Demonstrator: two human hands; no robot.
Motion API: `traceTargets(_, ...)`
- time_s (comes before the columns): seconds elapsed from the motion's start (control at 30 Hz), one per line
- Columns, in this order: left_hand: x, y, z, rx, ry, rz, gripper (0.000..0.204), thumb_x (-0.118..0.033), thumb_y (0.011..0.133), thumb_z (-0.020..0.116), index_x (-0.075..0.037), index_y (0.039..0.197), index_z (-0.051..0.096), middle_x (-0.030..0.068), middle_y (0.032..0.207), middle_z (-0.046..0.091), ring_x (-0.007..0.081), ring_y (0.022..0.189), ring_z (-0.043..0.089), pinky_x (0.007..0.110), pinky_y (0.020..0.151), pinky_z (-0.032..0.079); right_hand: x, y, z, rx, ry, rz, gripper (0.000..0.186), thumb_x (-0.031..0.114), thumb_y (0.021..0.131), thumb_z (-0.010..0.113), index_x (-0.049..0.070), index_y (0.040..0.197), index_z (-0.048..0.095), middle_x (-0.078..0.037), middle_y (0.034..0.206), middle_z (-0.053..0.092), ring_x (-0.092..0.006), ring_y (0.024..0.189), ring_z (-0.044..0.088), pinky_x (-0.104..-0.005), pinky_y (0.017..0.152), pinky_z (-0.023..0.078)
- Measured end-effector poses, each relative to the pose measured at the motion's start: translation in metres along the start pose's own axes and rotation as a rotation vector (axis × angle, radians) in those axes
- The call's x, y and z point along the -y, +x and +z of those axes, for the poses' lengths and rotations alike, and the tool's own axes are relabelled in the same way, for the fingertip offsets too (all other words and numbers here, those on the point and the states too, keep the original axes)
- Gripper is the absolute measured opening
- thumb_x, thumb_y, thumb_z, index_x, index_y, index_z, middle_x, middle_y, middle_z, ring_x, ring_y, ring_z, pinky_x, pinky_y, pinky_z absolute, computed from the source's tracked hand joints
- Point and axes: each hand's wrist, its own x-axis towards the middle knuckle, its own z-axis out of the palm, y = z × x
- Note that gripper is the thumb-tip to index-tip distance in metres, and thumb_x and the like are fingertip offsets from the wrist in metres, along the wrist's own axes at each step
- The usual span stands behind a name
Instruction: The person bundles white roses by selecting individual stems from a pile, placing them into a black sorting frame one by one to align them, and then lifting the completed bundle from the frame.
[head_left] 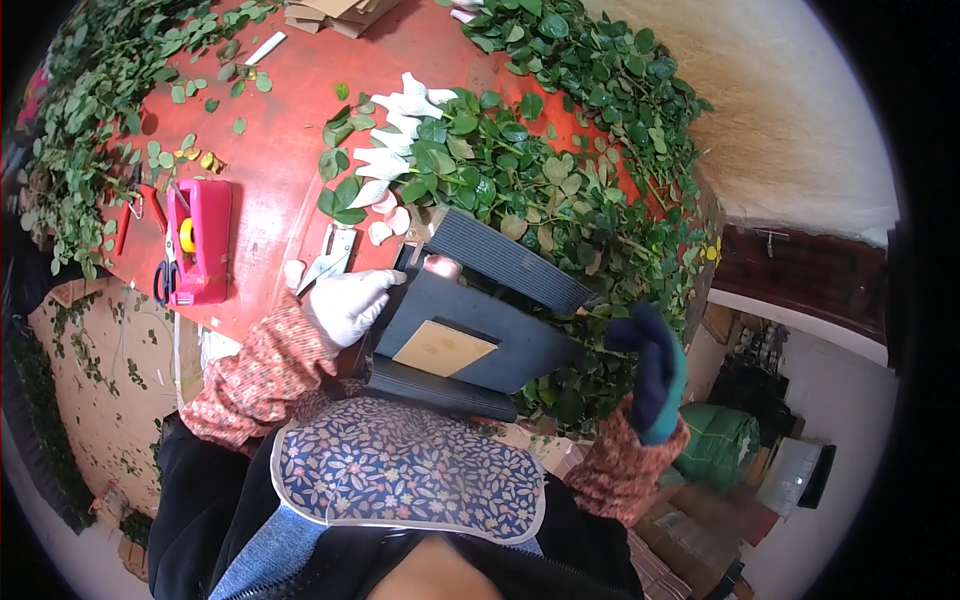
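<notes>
My left hand (pixel 350 303), in a white glove, grips the left edge of a dark folding board device (pixel 530 355) with ribbed flaps and a tan square plate (pixel 444 347). Something pale pink (pixel 441 267) shows between its panels. A metal tool (pixel 329 258) lies just beyond my left fingers. My right hand (pixel 648 370), in a navy and teal glove, is raised beside the device's right end, slightly blurred, with fingers bent loosely and nothing visible in them. Leafy stems (pixel 540 190) lie behind the device, their heads in white sleeves (pixel 400 130).
On the red table (pixel 270 140) are a pink tape dispenser (pixel 205 250), scissors (pixel 166 277), red-handled cutters (pixel 150 210), cardboard (pixel 330 12) and more foliage (pixel 60 150). A green sack (pixel 720 445) and boxes sit low at the right.
</notes>
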Motion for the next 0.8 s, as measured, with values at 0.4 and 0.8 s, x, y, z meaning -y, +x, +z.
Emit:
traceTargets(0.4, -0.029, 0.0, 0.018, 0.09, 0.148, -0.014, 0.041, -0.004, 0.083, 0.062, -0.005, 0.124, 0.058, 0.0159, 0.114, 0.065, 0.0315, 0.099, 0.066, 0.036, 0.083, 0.053, -0.08, 0.02, 0.117, 0.341, -0.914, -0.544, 0.05, 0.021, 0.083, 0.067, 0.003, 0.128, 0.055, -0.017, 0.135, 0.052, -0.0333, 0.115, 0.055, -0.0431, 0.093, 0.044)
traceTargets(0.8, -0.03, 0.004, 0.036, 0.174, -0.119, -0.246, 0.053, -0.013, 0.075, 0.078, -0.005, 0.123, 0.057, 0.0085, 0.099, 0.062, 0.0145, 0.061, 0.06, 0.028, 0.059, 0.051, -0.094, 0.003, 0.124, 0.116, -1.005, -0.521, 0.049, 0.029, 0.086, 0.06, 0.012, 0.131, 0.054, -0.011, 0.135, 0.051, -0.0312, 0.115, 0.051, -0.0455, 0.096, 0.039)
